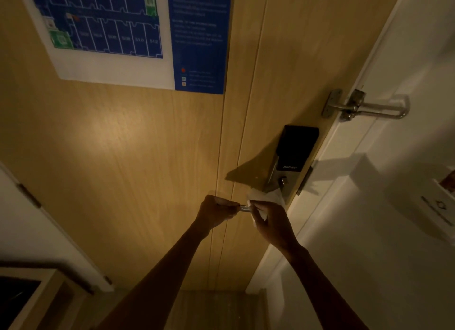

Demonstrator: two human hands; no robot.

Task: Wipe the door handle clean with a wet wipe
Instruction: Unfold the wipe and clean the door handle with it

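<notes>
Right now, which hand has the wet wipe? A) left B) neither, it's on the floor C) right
C: the white wet wipe is bunched in the right hand around the door handle, while the left hand grips the handle's free end bare.

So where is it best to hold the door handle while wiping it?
Hold the free end of the door handle, coming from the left, as the left hand does. The lever sticks out sideways from the lock, so this leaves the rest open for the wipe in the right hand.
</notes>
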